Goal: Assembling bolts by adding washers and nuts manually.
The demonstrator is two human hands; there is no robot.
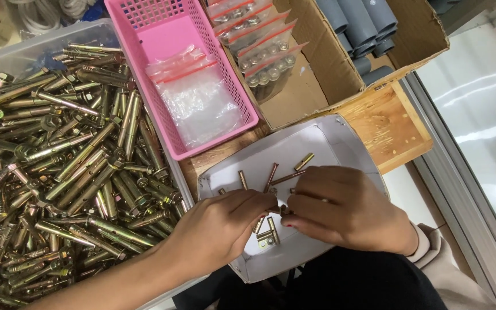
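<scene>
1. Wooden surface (383, 123) carries a white paper tray (317, 146), pink basket (144, 51) far left.
2. Left hand (222, 221) and right hand (340, 209) meet over the tray, both pinching one small brass bolt (283, 210).
3. Clear bin (7, 57) of anchor bolts (70, 172) sits left.

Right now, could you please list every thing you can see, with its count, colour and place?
Anchor bolts: very many, brass-yellow, heaped in the clear bin at left.
Pink basket: one, top centre, holding clear zip bags.
Cardboard box: one, brown, top right, with bagged nuts and grey pipes.
White paper tray: one, centre, holding a few small bolts.
Wooden board: one, under the box.
Left hand, right hand: over the tray, fingertips meeting on a small metal part.
</scene>
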